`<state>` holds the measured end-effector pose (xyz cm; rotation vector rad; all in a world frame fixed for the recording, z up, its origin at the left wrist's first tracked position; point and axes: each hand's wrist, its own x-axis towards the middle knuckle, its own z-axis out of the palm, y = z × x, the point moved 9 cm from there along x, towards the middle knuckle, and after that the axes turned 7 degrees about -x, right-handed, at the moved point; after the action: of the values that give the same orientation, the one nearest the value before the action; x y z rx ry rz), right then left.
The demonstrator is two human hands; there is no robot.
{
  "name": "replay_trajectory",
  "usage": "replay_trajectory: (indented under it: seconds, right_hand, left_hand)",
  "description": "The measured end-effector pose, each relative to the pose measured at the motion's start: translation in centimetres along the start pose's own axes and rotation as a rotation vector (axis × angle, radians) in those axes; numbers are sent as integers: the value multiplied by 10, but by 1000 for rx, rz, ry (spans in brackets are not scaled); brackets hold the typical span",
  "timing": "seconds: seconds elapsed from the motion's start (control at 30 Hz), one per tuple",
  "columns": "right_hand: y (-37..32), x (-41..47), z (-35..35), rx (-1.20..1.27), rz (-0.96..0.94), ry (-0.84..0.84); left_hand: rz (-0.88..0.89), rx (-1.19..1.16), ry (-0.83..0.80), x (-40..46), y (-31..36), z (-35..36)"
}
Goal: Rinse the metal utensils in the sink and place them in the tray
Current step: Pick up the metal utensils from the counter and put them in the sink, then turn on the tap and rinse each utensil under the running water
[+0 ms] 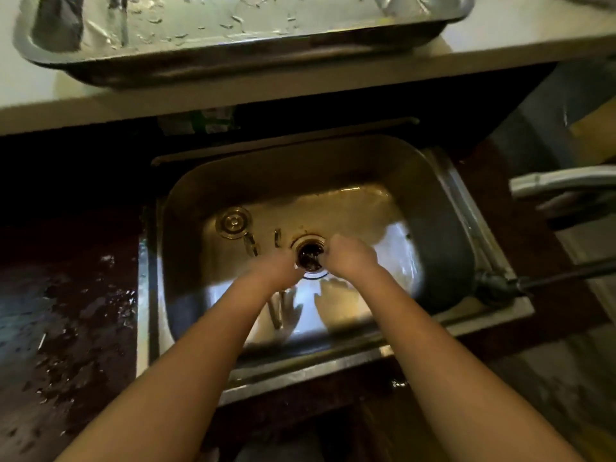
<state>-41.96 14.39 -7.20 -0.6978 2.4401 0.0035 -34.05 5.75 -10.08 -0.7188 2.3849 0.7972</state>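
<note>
My left hand [278,265] and right hand [350,255] flank the sink [443,228] drain [308,253]; blur hides my fingers' state. Spoons [250,243] maybe lie left, clear basin right. Tray [233,61] sits on the shelf edge.

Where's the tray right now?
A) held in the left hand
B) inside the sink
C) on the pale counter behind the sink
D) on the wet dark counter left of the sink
C: the tray sits on the pale counter at the top of the view, beyond the sink, while both hands are down by the drain.
</note>
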Motion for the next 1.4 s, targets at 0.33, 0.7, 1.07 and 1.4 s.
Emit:
replay_trajectory:
  seconds: [0.33, 0.7, 1.07, 1.4]
  right_hand:
    - [92, -80, -53, 0, -28, 269]
    - [157, -118, -51, -77, 21, 514]
    - [172, -132, -23, -83, 10, 572]
    - [183, -117, -32, -123, 6, 617]
  left_hand:
    - [189, 47, 435, -49, 123, 4]
    - [158, -40, 493, -69, 131, 86]
    - [141, -47, 553, -76, 125, 101]
    - [124, -26, 552, -75, 123, 103]
